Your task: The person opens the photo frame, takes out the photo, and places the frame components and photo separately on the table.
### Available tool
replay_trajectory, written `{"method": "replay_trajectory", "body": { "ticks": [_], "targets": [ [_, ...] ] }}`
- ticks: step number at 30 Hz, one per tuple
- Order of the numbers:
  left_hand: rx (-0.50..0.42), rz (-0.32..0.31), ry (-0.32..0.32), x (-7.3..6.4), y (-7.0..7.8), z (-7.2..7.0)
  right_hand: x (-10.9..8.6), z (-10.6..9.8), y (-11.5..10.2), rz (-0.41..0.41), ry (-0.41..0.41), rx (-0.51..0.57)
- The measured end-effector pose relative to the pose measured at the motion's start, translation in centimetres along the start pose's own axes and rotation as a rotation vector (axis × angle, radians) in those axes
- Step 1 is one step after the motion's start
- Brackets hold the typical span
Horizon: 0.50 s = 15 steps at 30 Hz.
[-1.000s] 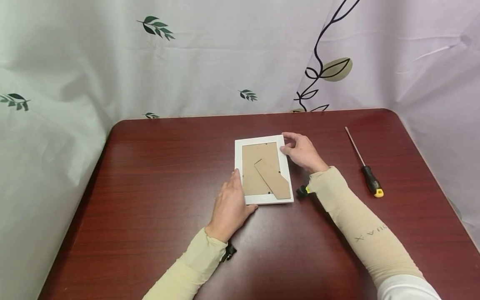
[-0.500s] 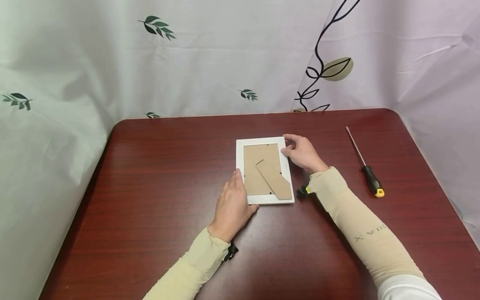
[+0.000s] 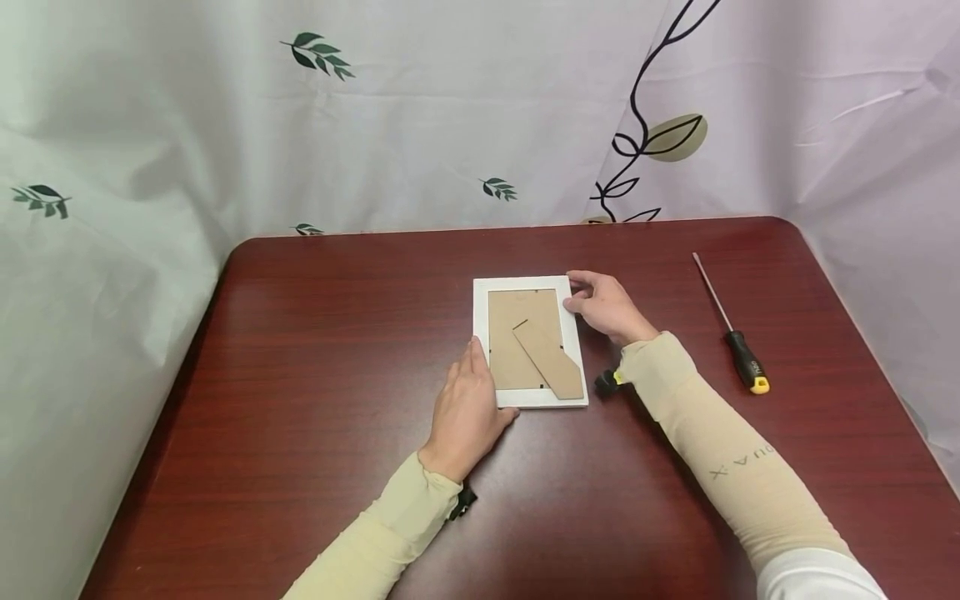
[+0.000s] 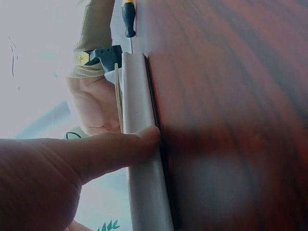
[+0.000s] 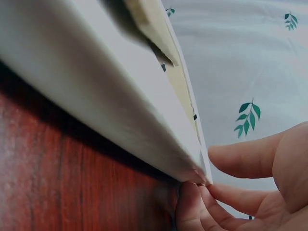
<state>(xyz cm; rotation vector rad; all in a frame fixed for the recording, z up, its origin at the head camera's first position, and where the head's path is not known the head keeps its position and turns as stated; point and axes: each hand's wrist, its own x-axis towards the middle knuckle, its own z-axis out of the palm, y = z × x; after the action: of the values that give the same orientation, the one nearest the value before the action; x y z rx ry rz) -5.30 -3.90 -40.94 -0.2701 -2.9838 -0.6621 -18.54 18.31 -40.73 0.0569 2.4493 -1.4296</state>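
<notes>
A white picture frame (image 3: 530,399) lies back side up at the table's middle. Its tan backing board (image 3: 506,358) faces up, with the stand leg (image 3: 555,371) folded against it. My left hand (image 3: 462,417) holds the near left corner, fingers along the left side and thumb on the near edge; the left wrist view shows that thumb pressing the white rim (image 4: 139,101). At the far right corner, my right hand (image 3: 609,308) grips the frame. Seen from the right wrist, its fingers (image 5: 190,204) curl at the corner and the thumb is beside the rim.
A screwdriver (image 3: 742,358) with a black and yellow handle lies on the right of the dark red table (image 3: 322,375). Behind the table hangs a white curtain (image 3: 420,108) with a leaf print. Both wrists wear black devices (image 3: 461,502).
The frame's far edge has come down a little and the frame has shifted slightly right in view. Both hands have kept their hold on it.
</notes>
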Motion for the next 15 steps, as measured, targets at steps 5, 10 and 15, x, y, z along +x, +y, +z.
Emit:
{"method": "replay_trajectory", "body": {
  "ticks": [5, 10, 15],
  "targets": [
    [-0.003, 0.002, -0.057, 0.2, -0.5, -0.8, -0.9, -0.7, 0.2, -0.011, -0.012, -0.019],
    [-0.059, 0.010, -0.149, 1.7, -2.1, -2.3, -2.9, -2.5, 0.3, -0.045, 0.011, -0.113],
    [-0.097, 0.040, -0.267, 4.2, -4.5, -3.5, -5.4, -4.6, 0.3, -0.092, 0.056, -0.225]
  ]
}}
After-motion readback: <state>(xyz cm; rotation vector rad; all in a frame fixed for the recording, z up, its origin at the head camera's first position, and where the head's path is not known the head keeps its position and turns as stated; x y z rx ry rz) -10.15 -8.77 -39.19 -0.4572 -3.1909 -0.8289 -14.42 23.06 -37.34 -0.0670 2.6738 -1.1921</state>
